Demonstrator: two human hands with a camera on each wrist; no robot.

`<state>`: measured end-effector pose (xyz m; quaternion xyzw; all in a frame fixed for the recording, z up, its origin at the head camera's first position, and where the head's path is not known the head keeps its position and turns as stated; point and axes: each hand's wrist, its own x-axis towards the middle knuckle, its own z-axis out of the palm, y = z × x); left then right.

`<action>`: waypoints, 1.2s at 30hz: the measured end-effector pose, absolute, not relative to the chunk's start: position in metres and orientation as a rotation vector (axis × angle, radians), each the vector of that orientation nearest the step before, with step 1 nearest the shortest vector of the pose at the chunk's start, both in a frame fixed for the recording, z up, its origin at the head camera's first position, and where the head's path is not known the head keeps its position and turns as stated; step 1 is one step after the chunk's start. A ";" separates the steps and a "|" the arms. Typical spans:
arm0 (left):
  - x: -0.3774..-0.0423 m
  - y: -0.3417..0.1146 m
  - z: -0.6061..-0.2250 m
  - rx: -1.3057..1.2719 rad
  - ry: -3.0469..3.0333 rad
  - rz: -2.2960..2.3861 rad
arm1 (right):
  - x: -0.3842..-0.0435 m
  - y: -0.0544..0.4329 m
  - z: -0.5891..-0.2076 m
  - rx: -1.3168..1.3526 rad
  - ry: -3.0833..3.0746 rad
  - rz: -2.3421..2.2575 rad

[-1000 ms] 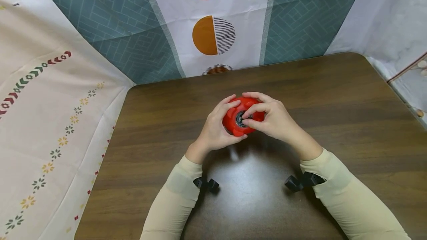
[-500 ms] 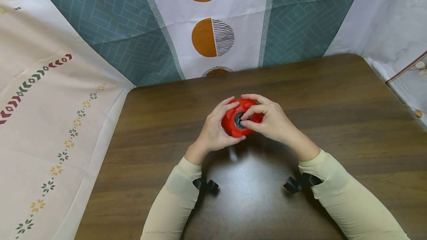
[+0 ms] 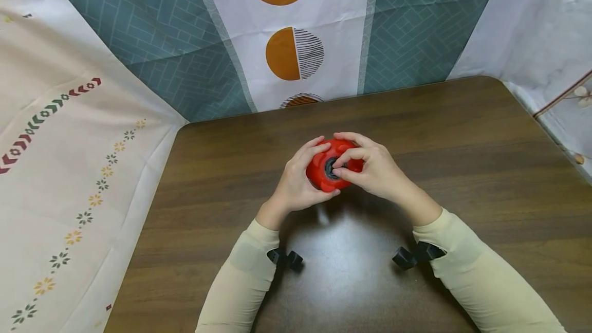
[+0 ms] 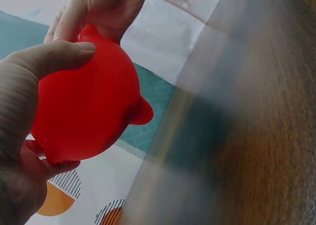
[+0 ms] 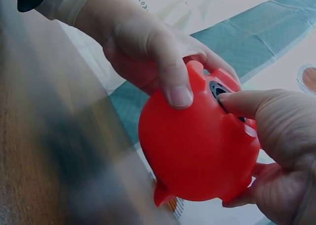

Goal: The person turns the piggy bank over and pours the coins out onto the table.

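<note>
A round, glossy red piggy bank [image 3: 327, 183] is held up above the table, its underside with stubby feet turned toward the head camera. My left hand [image 3: 297, 181] grips its left side, thumb along the lower edge and fingers over the top. In the middle of the underside sits a round black stopper [image 5: 215, 88]. My right hand [image 3: 379, 171] pinches at this stopper with thumb and forefinger, while its other fingers rest on the bank's far side. In the left wrist view the smooth red body [image 4: 94, 101] hides the stopper.
A brown wood-grain table [image 3: 222, 179] lies under the hands. Behind it hangs a teal and white cloth [image 3: 342, 55] with orange circles. A patterned cream cloth [image 3: 92, 143] borders the left side, and a pale cloth [image 3: 546, 30] the right.
The hands and piggy bank keep nearly the same pose. In the head view everything has shifted slightly downward, background included. Right thumb and forefinger stay at the stopper.
</note>
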<state>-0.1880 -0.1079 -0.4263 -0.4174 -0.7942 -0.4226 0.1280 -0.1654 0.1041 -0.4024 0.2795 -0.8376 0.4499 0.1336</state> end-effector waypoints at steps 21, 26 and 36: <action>-0.186 -0.105 -0.424 -1.139 -2.279 -1.233 | -0.161 0.094 -0.409 0.663 -2.294 1.431; -0.185 -0.104 -0.423 -1.131 -2.265 -1.242 | -0.162 0.091 -0.411 0.641 -2.264 1.454; -0.187 -0.103 -0.426 -1.112 -2.236 -1.242 | -0.162 0.087 -0.413 0.598 -2.229 1.456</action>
